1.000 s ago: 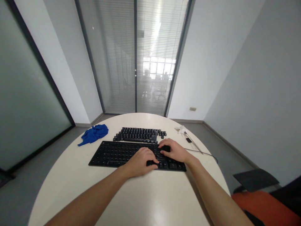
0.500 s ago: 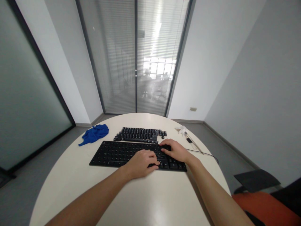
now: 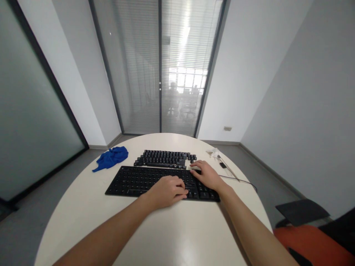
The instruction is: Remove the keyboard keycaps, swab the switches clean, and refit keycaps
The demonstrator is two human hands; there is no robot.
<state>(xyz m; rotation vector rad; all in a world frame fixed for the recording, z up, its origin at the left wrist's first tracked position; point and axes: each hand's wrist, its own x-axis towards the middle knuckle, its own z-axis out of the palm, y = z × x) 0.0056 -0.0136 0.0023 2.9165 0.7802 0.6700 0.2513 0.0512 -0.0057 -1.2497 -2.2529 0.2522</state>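
A black keyboard [image 3: 130, 181] lies on the white table, most of its left and middle part bare of keycaps, with keycaps seated toward its right end. My left hand [image 3: 168, 190] rests on its front edge, fingers curled and closed against it, the thumb low near the bottom row. Over the upper right part reaches my right hand [image 3: 206, 175], index finger and thumb apart and nothing visible between them. Its index fingertip is beside the loose keycaps [image 3: 163, 157], laid out in rows behind the keyboard. Part of the keyboard is hidden under both hands.
A crumpled blue cloth [image 3: 112, 158] lies at the left. To the right are white tissue [image 3: 213, 152], a thin brush-like stick [image 3: 230, 170], a small black piece [image 3: 222, 165] and the cable [image 3: 246, 181]. An orange-seated chair [image 3: 307, 244] stands beside the table [image 3: 166, 236].
My right hand has shifted slightly away from me, off the keyboard's keys toward the loose keycaps, its index finger stretching out. My left hand has stayed nearly still.
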